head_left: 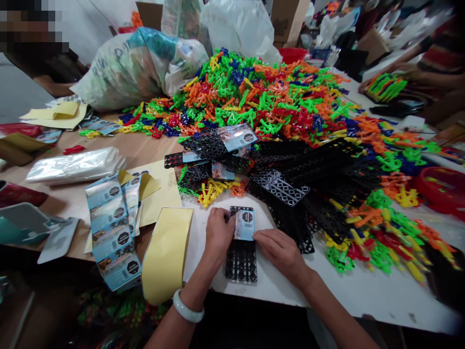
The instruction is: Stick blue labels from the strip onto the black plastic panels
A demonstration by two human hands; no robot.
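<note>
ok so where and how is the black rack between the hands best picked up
Probably by the bare lower end of the rack, coming from the near side, thumb and fingers across its two long edges. It lies flat and narrow on the table, and the label covers much of its upper half, where the left hand and right hand are.

A big heap of small shiny plastic shapes (250,99) — green, orange, red, blue and yellow — sits in the middle. A fat white plastic bag with dark writing (119,75) lies just left of it. A round red plastic bowl (445,199) sits far right.
</note>
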